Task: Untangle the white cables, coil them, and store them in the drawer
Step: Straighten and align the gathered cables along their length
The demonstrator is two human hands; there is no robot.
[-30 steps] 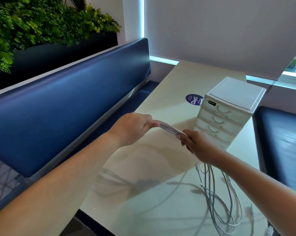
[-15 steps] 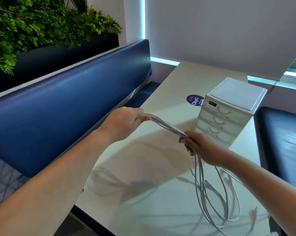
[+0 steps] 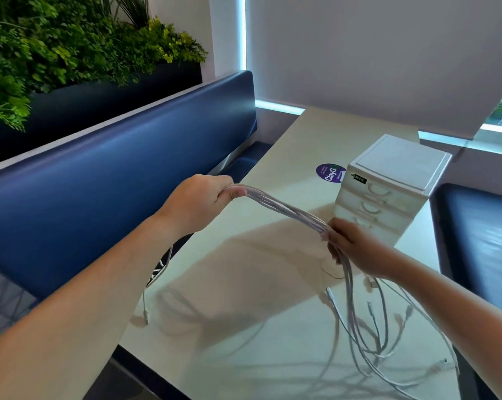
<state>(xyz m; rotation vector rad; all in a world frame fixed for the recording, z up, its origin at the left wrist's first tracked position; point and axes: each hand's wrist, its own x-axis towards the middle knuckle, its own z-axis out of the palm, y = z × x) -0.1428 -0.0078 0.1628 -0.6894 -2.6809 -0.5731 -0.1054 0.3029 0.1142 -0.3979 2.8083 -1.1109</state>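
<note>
cable tails (image 3: pixel 349 295): white, drop from right hand onto table, plugs scattered toward front right edge; blurred, strand count unclear, lowest loops cut off by frame.
stray cable end (image 3: pixel 144 304): white, hangs past left table edge; upper run hidden behind left forearm.
table (image 3: pixel 244 298): pale top, arm and cable shadows on it.
right hand (image 3: pixel 356 249): fingers curled round white cables; motion-blurred, fingertips hard to make out.
white cables (image 3: pixel 284 209): several strands bunched, stretched in air above table between both hands, sloping down left to right.
left hand (image 3: pixel 203 202): fist closed on bundle's upper end, thumb pressed on top; other fingertips tucked under, hidden.
drawer unit (image 3: pixel 394 180): small, white, on table just behind right hand; drawers all closed, contents not visible; lower front partly hidden by right hand.
sticker (image 3: pixel 327 173): round, purple, on table; right side covered by drawer unit.
bench (image 3: pixel 105 174): blue padded back, left of table.
planter (image 3: pixel 71 53): dark box, green foliage, behind bench; cut off at left.
blind (image 3: pixel 359 59): pale, far wall; sliver of window at right edge.
</note>
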